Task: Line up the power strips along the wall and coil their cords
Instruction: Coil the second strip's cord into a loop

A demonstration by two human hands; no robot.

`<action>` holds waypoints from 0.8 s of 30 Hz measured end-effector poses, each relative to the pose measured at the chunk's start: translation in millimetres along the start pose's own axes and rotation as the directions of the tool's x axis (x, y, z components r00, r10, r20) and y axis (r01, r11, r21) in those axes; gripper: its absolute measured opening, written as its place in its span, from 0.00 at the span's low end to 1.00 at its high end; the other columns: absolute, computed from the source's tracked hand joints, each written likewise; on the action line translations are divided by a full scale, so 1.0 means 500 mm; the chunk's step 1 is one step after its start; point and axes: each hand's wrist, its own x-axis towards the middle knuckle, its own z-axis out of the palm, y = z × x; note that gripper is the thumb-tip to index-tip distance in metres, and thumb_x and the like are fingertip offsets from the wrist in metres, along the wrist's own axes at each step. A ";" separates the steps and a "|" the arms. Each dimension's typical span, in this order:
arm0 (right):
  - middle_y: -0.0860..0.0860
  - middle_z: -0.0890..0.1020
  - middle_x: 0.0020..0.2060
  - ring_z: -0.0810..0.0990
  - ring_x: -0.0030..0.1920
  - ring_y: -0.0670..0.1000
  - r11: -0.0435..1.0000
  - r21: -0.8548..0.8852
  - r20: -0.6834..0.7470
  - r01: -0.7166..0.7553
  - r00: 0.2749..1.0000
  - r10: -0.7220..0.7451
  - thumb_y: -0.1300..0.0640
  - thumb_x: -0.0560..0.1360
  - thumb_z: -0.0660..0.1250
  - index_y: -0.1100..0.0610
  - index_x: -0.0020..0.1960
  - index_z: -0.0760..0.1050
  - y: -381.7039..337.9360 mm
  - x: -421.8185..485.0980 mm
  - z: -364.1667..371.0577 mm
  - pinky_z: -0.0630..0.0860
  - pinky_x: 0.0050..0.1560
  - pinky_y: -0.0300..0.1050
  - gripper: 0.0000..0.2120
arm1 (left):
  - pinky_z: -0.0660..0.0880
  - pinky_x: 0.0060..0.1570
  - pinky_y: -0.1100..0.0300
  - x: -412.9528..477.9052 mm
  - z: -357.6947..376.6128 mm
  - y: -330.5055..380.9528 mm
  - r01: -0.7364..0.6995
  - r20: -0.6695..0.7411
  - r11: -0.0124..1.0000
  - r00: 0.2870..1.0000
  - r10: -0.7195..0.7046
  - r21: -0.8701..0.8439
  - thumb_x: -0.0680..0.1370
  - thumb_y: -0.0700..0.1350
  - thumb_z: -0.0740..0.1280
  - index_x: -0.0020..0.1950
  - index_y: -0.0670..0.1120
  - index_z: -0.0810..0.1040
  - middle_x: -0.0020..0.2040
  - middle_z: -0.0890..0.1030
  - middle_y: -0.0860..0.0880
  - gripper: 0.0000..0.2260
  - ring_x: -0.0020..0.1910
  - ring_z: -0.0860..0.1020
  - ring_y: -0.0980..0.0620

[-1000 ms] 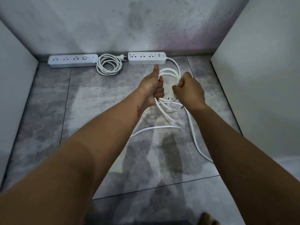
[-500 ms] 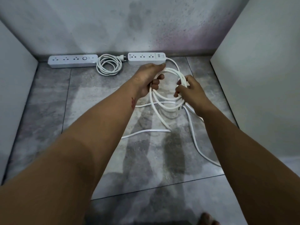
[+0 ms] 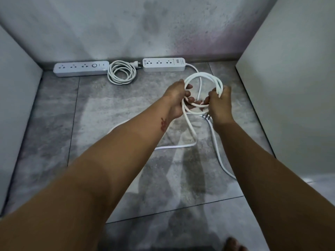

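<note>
Both arms are stretched forward toward the upper middle of the frame. The left hand (image 3: 176,98) is curled round the left side of the looped cord (image 3: 216,81). The right hand (image 3: 220,104) is clenched on the right side, knuckles up. At upper left, a long white plastic left strip (image 3: 81,68) is laid against the stained wall (image 3: 126,24). A flat round coil (image 3: 121,72) is seen just beside it, then the right strip (image 3: 164,64). The held cord is white and smooth, its slack trailed over the mottled grey tiled floor (image 3: 108,124). Metal plug (image 3: 205,116) prongs are shown under the right hand.
</note>
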 end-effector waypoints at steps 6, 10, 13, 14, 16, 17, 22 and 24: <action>0.53 0.76 0.37 0.76 0.25 0.50 0.996 0.033 0.122 -0.086 0.989 0.081 0.61 0.76 0.63 0.54 0.48 0.68 -0.025 0.002 -0.004 0.72 0.31 0.44 0.05 | 0.57 0.21 0.66 0.010 -0.027 0.012 -0.154 -0.056 0.940 0.982 0.179 0.306 0.85 0.48 0.52 0.47 0.41 0.72 0.28 0.62 0.50 0.15 0.22 0.57 0.55; 0.52 0.70 0.35 0.70 0.25 0.49 0.992 -0.052 0.276 -0.115 0.953 0.125 0.56 0.77 0.65 0.62 0.53 0.75 -0.046 0.008 -0.003 0.76 0.32 0.44 0.10 | 0.57 0.21 0.65 0.011 -0.043 0.016 -0.172 0.037 0.908 0.985 0.171 0.382 0.84 0.49 0.56 0.48 0.43 0.68 0.29 0.66 0.49 0.11 0.21 0.59 0.56; 0.52 0.70 0.36 0.68 0.29 0.49 0.988 -0.118 0.211 -0.096 0.970 0.119 0.55 0.80 0.60 0.60 0.53 0.74 -0.055 0.009 0.007 0.72 0.29 0.42 0.09 | 0.69 0.24 0.63 0.003 -0.042 0.023 -0.152 0.027 0.932 0.988 0.151 0.328 0.83 0.54 0.59 0.45 0.42 0.72 0.30 0.71 0.47 0.16 0.21 0.67 0.53; 0.52 0.70 0.37 0.69 0.29 0.49 0.989 -0.103 0.168 -0.102 0.979 0.118 0.55 0.81 0.59 0.59 0.55 0.73 -0.053 0.010 0.010 0.71 0.28 0.41 0.10 | 0.75 0.27 0.59 0.000 -0.040 0.025 -0.128 0.024 0.934 0.992 0.128 0.334 0.82 0.56 0.59 0.44 0.41 0.74 0.30 0.73 0.46 0.19 0.23 0.71 0.51; 0.52 0.71 0.39 0.71 0.29 0.49 0.990 -0.043 0.083 -0.132 0.987 0.135 0.53 0.82 0.57 0.59 0.60 0.71 -0.046 0.012 0.012 0.72 0.29 0.42 0.12 | 0.81 0.39 0.51 -0.006 -0.037 0.025 -0.066 0.010 0.928 0.998 0.067 0.367 0.82 0.59 0.59 0.44 0.39 0.75 0.32 0.75 0.45 0.22 0.27 0.77 0.47; 0.52 0.71 0.39 0.72 0.28 0.49 0.990 -0.034 0.057 -0.138 0.989 0.140 0.53 0.82 0.56 0.59 0.61 0.69 -0.043 0.011 0.013 0.73 0.30 0.43 0.12 | 0.81 0.41 0.50 -0.008 -0.033 0.023 -0.043 -0.005 0.929 0.999 0.048 0.369 0.81 0.59 0.58 0.45 0.39 0.75 0.33 0.75 0.45 0.23 0.28 0.78 0.46; 0.53 0.72 0.36 0.73 0.29 0.51 0.986 -0.030 0.131 -0.164 0.977 0.167 0.51 0.79 0.60 0.59 0.56 0.70 -0.042 0.007 0.012 0.75 0.38 0.48 0.12 | 0.75 0.30 0.58 -0.003 -0.013 0.011 -0.148 -0.161 0.912 0.961 0.224 0.381 0.83 0.57 0.53 0.39 0.40 0.72 0.32 0.71 0.45 0.24 0.23 0.71 0.49; 0.53 0.76 0.35 0.75 0.28 0.51 0.987 -0.109 0.182 -0.121 0.973 0.139 0.48 0.76 0.63 0.59 0.48 0.74 -0.051 0.002 0.009 0.73 0.35 0.44 0.13 | 0.68 0.26 0.61 0.004 -0.021 0.013 -0.223 -0.156 0.833 0.926 0.343 0.506 0.84 0.56 0.51 0.37 0.42 0.72 0.32 0.72 0.47 0.24 0.25 0.69 0.50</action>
